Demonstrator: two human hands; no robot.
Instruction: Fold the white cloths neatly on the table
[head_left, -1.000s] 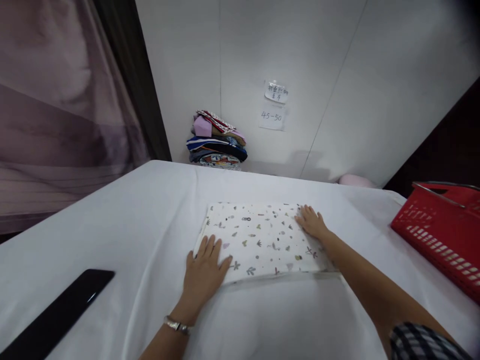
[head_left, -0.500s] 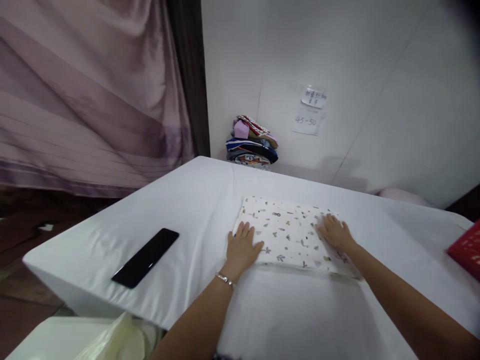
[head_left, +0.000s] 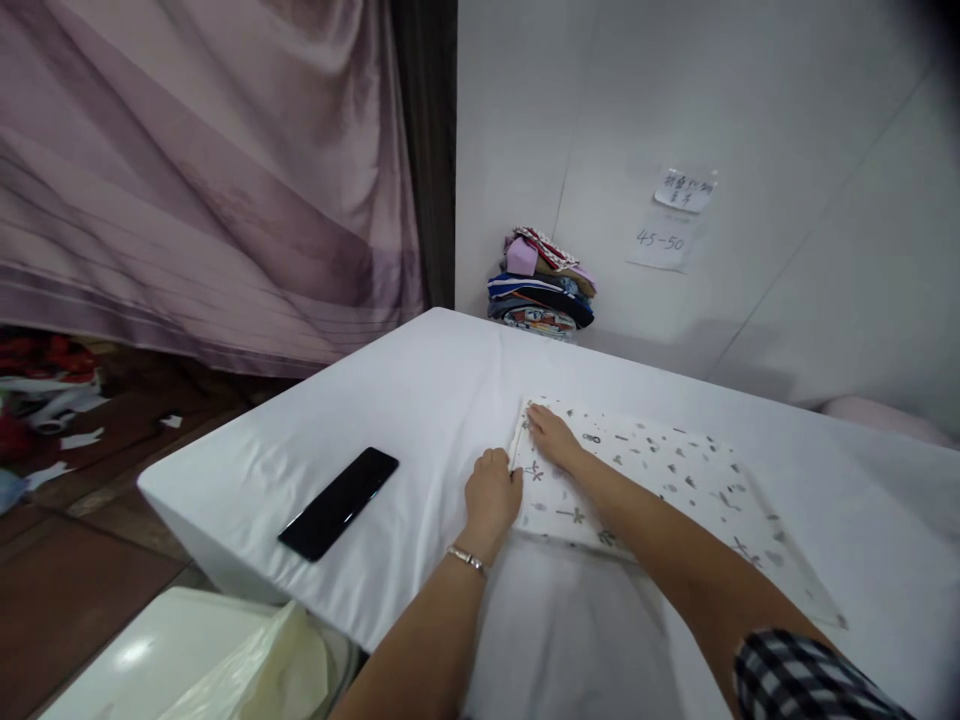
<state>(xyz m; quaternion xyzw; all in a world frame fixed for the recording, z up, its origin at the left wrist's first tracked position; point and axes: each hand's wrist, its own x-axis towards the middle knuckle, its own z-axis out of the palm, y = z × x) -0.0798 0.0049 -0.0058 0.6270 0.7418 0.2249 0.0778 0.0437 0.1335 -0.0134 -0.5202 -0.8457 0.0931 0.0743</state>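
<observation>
A folded white cloth with small printed plants [head_left: 660,485] lies flat on the white-covered table [head_left: 420,400]. My left hand [head_left: 493,492] rests at the cloth's left edge with its fingers curled against that edge. My right hand [head_left: 551,434] has crossed over to the cloth's far left corner and lies on it, fingers bent at the edge. What either hand pinches is hidden by the fingers.
A black phone [head_left: 339,502] lies on the table to the left. A stack of folded clothes [head_left: 541,282] sits at the wall behind. A mauve curtain [head_left: 202,170] hangs left. A white bin with a plastic liner [head_left: 202,660] stands below the table's near corner.
My right hand has moved from the cloth's right side across to its far left corner. My left hand has curled at the left edge. The view has swung left; the red basket is gone.
</observation>
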